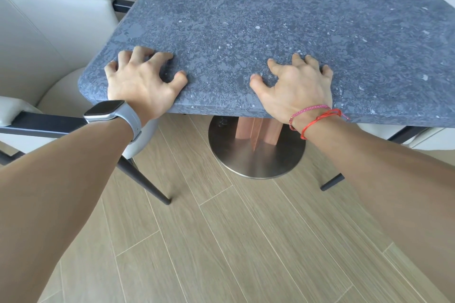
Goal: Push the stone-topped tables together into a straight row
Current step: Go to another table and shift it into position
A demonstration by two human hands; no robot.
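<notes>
In the head view, the dark blue-grey speckled stone-topped desk (270, 19) fills the upper part of the picture, with its near edge just in front of the person. The left hand (141, 79) lies near the rounded left corner and the right hand (298, 83) further right. On both, the fingers (162, 55) are spread wide and bent, with the tips pressing on the stone (they close around nothing). The left wrist wears a grey smartwatch (105, 109), the right one red and pink string bracelets (317, 115). Under the top stand a copper-coloured column (258, 130) and a round brushed-metal base (256, 155) on the light wooden plank floor (246, 241). A cream padded chair with a dark frame (44, 39) is just beside the left edge.
</notes>
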